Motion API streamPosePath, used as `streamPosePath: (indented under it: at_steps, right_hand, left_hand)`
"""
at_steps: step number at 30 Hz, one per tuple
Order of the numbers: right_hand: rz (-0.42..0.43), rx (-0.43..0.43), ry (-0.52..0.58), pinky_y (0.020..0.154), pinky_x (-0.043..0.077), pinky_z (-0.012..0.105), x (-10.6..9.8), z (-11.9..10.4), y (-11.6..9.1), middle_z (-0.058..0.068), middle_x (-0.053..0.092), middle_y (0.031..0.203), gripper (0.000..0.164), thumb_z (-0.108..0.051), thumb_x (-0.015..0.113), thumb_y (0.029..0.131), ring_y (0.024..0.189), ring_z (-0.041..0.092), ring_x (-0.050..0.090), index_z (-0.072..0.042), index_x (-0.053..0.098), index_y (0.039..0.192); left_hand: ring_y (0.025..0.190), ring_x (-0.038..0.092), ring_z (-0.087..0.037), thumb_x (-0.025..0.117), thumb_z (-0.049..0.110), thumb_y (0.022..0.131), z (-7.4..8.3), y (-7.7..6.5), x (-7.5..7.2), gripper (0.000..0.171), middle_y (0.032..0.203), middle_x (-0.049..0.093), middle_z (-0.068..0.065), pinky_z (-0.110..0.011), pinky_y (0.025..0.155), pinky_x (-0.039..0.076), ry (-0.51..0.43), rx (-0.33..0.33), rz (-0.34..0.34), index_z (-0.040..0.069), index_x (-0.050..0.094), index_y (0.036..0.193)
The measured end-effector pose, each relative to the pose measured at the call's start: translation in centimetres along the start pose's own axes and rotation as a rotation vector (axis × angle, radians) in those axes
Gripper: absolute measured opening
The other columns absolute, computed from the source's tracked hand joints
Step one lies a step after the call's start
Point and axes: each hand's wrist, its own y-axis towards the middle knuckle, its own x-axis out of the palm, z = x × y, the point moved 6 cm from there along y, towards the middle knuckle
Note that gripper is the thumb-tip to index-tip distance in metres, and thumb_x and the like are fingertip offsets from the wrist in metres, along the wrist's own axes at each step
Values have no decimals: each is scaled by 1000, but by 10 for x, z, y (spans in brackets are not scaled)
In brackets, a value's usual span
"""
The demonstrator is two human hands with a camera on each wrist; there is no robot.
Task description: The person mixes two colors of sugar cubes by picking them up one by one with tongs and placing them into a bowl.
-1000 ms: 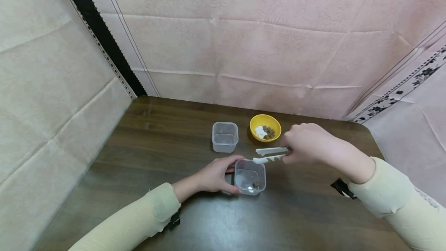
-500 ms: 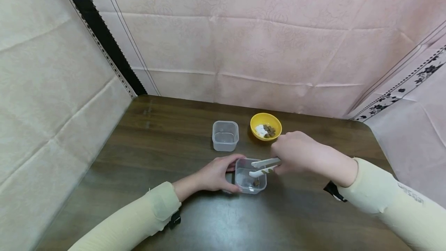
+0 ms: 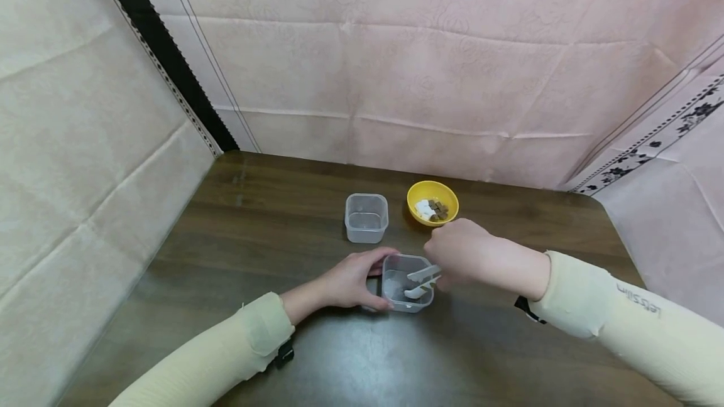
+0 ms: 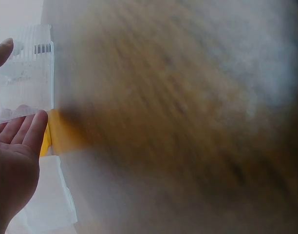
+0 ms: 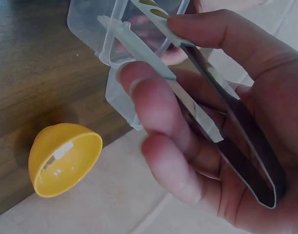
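Observation:
My left hand (image 3: 351, 281) grips the left side of a clear square plastic container (image 3: 394, 269), thumb at the front and fingers at the back. In the left wrist view, the container (image 4: 27, 87) shows between thumb and fingertips. My right hand (image 3: 464, 253) holds small tongs (image 3: 423, 272) with pale tips and, in the right wrist view, metal arms (image 5: 222, 95). Both tips reach down inside the container, spread slightly apart. They cover the spot where a small brown cube lay. Behind my right hand stands a yellow bowl (image 3: 415, 192) holding white and brown cubes.
A second clear container (image 3: 366, 225) stands behind the gripped one, left of the yellow bowl. All of it rests on a dark wooden table (image 3: 271, 206). Pale patterned cloth (image 3: 424, 80) hangs behind the table and along both sides.
My right hand has moved left and toward me, bringing the tongs from beside the container's rim down into it. The left hand keeps its grip in the same place.

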Motion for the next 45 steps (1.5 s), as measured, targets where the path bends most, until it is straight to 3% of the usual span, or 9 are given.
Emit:
streamPosePath:
  at_steps: [10,17,32,39,45]
  right_hand:
    - [-9,-1,-75,51,50,26,5,-11,8,-6,55,60,28,-36,90,81,54,13,47,-16,72,78]
    - [-20,-1,-138,54,56,29,10,-20,15,-4,62,64,27,-36,92,80,55,13,52,-14,76,84]
    - [16,-35,-231,54,56,26,11,-31,21,0,71,71,24,-33,93,82,56,15,56,-13,81,88]
    - [14,-3,-200,52,55,25,8,-22,17,0,65,65,19,-30,89,86,53,14,52,-13,81,91]
    - [58,13,-168,52,55,27,2,-10,10,-3,61,63,19,-26,88,86,55,13,51,-15,74,78]
  left_hand:
    - [139,56,-10,95,21,83,0,0,-1,88,153,56,1,-25,112,48,-18,-8,-9,23,47,157]
    - [140,56,-13,95,21,83,0,0,-1,88,152,57,-2,-25,113,48,-20,12,-8,21,47,157]
    - [138,59,-16,96,22,82,0,1,0,88,150,60,-5,-23,111,49,-29,31,-1,20,48,155]
    - [139,58,-17,96,21,83,0,0,1,88,151,58,-6,-24,111,49,-43,38,-4,21,47,156]
    - [139,57,-14,96,20,82,0,0,0,88,151,57,0,-23,111,48,-36,41,2,22,47,155]
